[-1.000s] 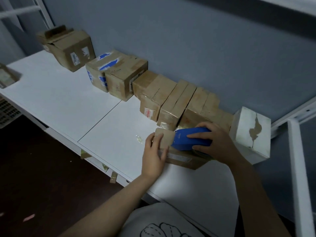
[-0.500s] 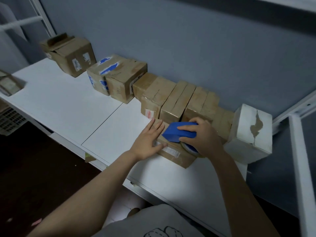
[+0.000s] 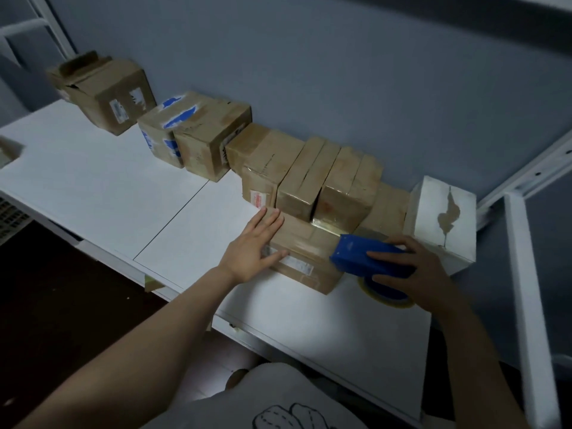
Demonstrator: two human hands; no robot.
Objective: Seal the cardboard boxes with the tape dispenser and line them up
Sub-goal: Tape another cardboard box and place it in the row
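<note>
A low brown cardboard box (image 3: 305, 252) lies on the white table (image 3: 102, 193), in front of a row of boxes. My left hand (image 3: 255, 246) presses flat on its left end, fingers straight. My right hand (image 3: 411, 267) grips the blue tape dispenser (image 3: 368, 257), whose nose sits at the box's right end; its tape roll (image 3: 385, 294) hangs just past the box's edge. A glossy strip of tape (image 3: 325, 226) shines along the box's far top edge.
Several brown boxes (image 3: 312, 174) stand in a row against the blue-grey wall, with a larger box (image 3: 108, 94) at the far left and a white box (image 3: 442, 218) at the right. A white metal frame (image 3: 526, 274) rises at the right. A small box corner (image 3: 7, 150) shows at the left edge.
My right hand has drawn the dispenser to the right, from the box's top to its right end. My left hand stays pressed on the left end.
</note>
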